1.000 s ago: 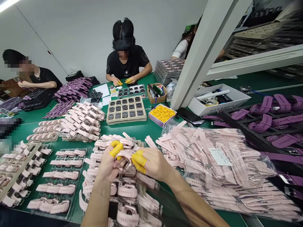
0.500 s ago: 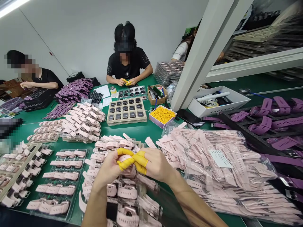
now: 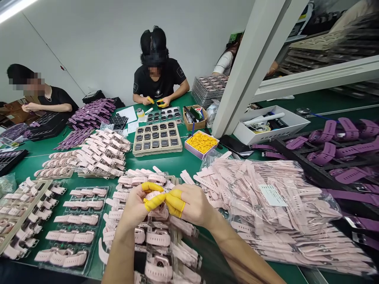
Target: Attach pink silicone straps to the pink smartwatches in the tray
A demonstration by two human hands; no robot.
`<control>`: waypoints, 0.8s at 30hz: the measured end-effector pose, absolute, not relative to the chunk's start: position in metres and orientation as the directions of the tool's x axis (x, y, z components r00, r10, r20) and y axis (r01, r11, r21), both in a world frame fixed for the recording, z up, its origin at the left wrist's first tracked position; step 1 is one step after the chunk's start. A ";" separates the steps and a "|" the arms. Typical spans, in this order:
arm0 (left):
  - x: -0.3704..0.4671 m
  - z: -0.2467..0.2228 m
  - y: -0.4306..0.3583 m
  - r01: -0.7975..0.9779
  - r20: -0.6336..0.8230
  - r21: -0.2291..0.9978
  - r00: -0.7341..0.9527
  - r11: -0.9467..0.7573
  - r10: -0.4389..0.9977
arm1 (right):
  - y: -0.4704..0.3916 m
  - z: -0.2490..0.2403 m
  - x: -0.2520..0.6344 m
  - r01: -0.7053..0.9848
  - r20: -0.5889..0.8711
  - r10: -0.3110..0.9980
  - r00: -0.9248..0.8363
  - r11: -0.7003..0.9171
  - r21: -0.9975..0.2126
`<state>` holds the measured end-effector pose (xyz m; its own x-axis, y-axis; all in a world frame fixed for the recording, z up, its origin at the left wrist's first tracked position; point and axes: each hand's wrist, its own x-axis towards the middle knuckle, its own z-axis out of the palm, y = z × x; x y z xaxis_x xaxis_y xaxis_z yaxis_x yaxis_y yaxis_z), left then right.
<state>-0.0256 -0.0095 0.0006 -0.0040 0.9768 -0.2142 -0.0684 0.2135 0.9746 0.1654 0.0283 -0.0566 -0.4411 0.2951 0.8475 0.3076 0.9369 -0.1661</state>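
My left hand and my right hand meet above trays of pink-strapped watches. Yellow covers wrap several fingertips. Between them is a pink watch strap, pinched by the left fingers; the rest of it is largely hidden. The right fingers are pressed together against its right end. To the right lies a large heap of pink straps in clear bags with a white label. A clear tray of pink-strapped watches lies to the left.
Beyond my hands stand a beige tray of dark watch faces, a box of yellow finger covers and a white box. Purple-strapped watches fill the right. A slanted white post rises behind. Two people sit opposite.
My hands have shifted slightly, with the strap still between them. The view has moved a little. Across the table, the middle person's hands have moved apart.
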 end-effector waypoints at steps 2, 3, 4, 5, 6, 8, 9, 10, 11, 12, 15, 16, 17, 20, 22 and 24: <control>-0.028 -0.001 -0.010 -0.076 -0.214 0.974 0.011 0.214 0.977 | 0.028 -0.056 0.165 0.287 0.858 0.284 -0.428 0.943 -0.169; -0.029 -0.001 -0.011 -0.078 -0.208 0.975 0.027 0.209 0.978 | 0.029 -0.056 0.165 0.273 0.866 0.277 -0.416 0.947 -0.172; -0.030 -0.002 -0.011 -0.079 -0.196 0.977 0.045 0.199 0.980 | 0.029 -0.055 0.165 0.260 0.874 0.270 -0.403 0.950 -0.174; -0.031 -0.001 -0.011 -0.077 -0.180 0.980 0.063 0.184 0.982 | 0.029 -0.055 0.164 0.250 0.882 0.264 -0.391 0.952 -0.174; -0.031 0.000 -0.011 -0.076 -0.163 0.983 0.078 0.168 0.984 | 0.029 -0.054 0.164 0.246 0.886 0.260 -0.383 0.954 -0.174; -0.033 0.005 -0.013 -0.081 -0.132 0.987 0.112 0.141 0.985 | 0.029 -0.051 0.164 0.245 0.888 0.263 -0.376 0.953 -0.179; -0.035 0.009 -0.015 -0.077 -0.120 0.988 0.124 0.130 0.985 | 0.029 -0.050 0.165 0.243 0.887 0.272 -0.372 0.951 -0.190; -0.037 0.014 -0.019 -0.064 -0.105 0.991 0.125 0.114 0.987 | 0.028 -0.050 0.166 0.241 0.886 0.288 -0.363 0.948 -0.209; -0.040 0.020 -0.024 -0.038 -0.089 0.995 0.118 0.094 0.989 | 0.028 -0.049 0.168 0.239 0.887 0.305 -0.346 0.943 -0.232; -0.044 0.026 -0.030 -0.007 -0.068 0.998 0.103 0.069 0.992 | 0.028 -0.049 0.170 0.239 0.889 0.324 -0.323 0.937 -0.254; -0.065 0.039 -0.057 0.093 -0.043 0.995 0.087 0.035 0.995 | 0.028 -0.049 0.177 0.261 0.923 0.330 -0.199 0.925 -0.275; -0.074 0.040 -0.068 0.119 -0.065 0.991 0.099 0.053 0.993 | 0.028 -0.049 0.179 0.275 0.926 0.331 -0.181 0.921 -0.275; -0.083 0.039 -0.079 0.150 -0.108 0.984 0.112 0.091 0.988 | 0.028 -0.049 0.180 0.280 0.927 0.335 -0.167 0.918 -0.281; -0.107 0.027 -0.109 0.248 -0.253 0.944 0.128 0.216 0.959 | 0.027 -0.049 0.181 0.283 0.925 0.350 -0.149 0.911 -0.299; -0.117 0.015 -0.123 0.272 -0.296 0.930 0.152 0.248 0.943 | 0.026 -0.049 0.179 0.278 0.916 0.362 -0.173 0.910 -0.307; -0.122 0.003 -0.132 0.275 -0.323 0.925 0.207 0.262 0.923 | 0.025 -0.049 0.176 0.265 0.905 0.376 -0.198 0.910 -0.320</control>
